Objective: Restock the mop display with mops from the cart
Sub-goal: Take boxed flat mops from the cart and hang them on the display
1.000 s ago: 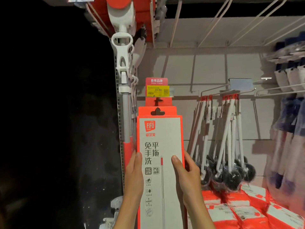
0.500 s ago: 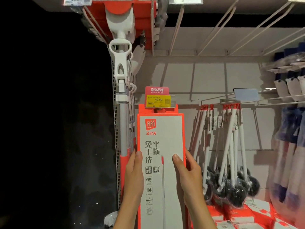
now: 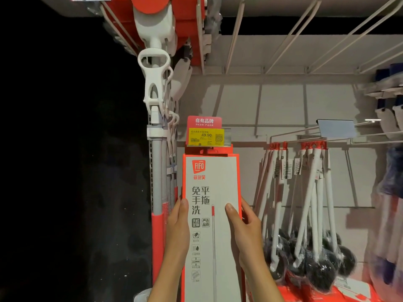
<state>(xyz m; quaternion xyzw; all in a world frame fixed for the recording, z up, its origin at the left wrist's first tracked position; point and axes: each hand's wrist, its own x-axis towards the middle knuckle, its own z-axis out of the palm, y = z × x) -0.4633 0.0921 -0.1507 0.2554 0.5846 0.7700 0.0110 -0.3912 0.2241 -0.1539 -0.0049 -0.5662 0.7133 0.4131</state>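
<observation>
Higher than a second ago, the boxed mop (image 3: 214, 214) now has its orange hang tab tucked up behind the yellow price tag (image 3: 206, 137), where earlier the tab's cut-out stood clear below it. Both hands have risen with it.

It is a tall, flat, matte white cardboard carton with bright orange edges, held upright against the display's back panel (image 3: 283, 105). The left hand (image 3: 177, 227) grips its left edge, thumb flat on the front face; the right hand (image 3: 245, 229) clamps the right edge, thumb on the front and fingers curled round the side.

Printed on the front are an orange badge reading "FIFO", three small orange characters beneath, large grey characters "免手洗 平拖", a thin drawing of a mop pole with a red grip, and a column of small icons too fine to read. The price tag shows "49.90", a barcode and a QR code; a pink card (image 3: 204, 121) above it reads "自有品牌".

Left of the carton hang unboxed mops (image 3: 157, 171) with grey metal poles, glossy white plastic wringer handles and orange sleeves. To the right, toilet brushes (image 3: 314, 247) with white handles and round black heads in clear film hang from wire hooks (image 3: 294, 136), above orange and white packets (image 3: 340, 290).
</observation>
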